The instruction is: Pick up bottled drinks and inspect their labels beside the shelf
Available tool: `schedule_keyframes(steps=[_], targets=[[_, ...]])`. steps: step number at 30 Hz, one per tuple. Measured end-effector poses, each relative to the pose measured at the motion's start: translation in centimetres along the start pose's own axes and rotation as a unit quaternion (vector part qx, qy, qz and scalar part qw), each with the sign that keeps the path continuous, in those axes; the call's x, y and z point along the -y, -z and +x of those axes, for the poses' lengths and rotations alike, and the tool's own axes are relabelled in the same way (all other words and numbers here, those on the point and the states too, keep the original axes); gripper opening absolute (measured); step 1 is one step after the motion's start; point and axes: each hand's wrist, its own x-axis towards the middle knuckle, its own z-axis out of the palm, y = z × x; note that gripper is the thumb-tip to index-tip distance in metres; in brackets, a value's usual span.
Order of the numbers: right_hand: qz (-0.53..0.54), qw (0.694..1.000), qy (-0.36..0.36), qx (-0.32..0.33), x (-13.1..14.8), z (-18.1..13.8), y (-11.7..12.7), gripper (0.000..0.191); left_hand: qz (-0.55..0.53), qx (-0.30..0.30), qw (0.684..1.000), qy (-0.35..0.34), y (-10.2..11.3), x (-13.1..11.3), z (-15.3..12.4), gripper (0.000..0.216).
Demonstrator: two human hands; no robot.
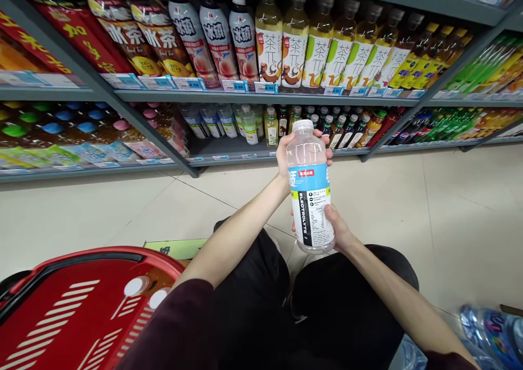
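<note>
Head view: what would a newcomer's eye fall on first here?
The blue-and-white-labelled bottle near the middle stands out first, held by the left hand higher up and the right hand lower down. Next come the bright red basket at lower left and the rows of bottled drinks across the top.

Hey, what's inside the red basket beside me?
In the red basket I see two white-capped bottles, one showing amber contents. Your left sleeve covers part of it; anything behind that is hidden.

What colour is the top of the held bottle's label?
Mostly light blue; the label shows in the head view.
</note>
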Motion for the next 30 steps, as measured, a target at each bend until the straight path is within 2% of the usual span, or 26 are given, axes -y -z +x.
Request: schedule_keyframes(steps=[5, 10, 16, 23, 26, 30], targets=[[-0.019, 1.000, -0.021, 0.003, 0.9, 0.0, -0.2, 0.081, 0.019, -0.020, 1.000, -0.005, -0.3, -0.1, 0.1, 0.055], [-0.022, 1.000, -0.012, -0.010, 0.8, 0.0, -0.2, 0.078, 0.033, -0.026, 0.999, -0.005, -0.4, -0.1, 0.0, 0.056], [-0.009, 1.000, -0.010, -0.001, 0.8, 0.1, -0.4, 0.078, -0.001, 0.011, 1.000, -0.004, -0.3, -0.1, 0.0, 0.051], [-0.013, 1.000, 0.003, -0.007, 1.0, 0.1, 0.1, 0.072, 0.033, -0.028, 0.999, -0.007, -0.6, -0.1, 0.2, 0.053], [-0.088, 0.991, 0.065, -0.072, 1.2, 0.3, 0.7, 0.059, 0.068, -0.027, 0.997, -0.009, -1.2, -0.3, 0.6, 0.053], [-0.232, 0.931, 0.170, -0.224, 1.3, 0.7, 1.4, 0.049, 0.173, -0.064, 0.983, 0.001, -1.1, -0.1, 1.1, 0.054]])
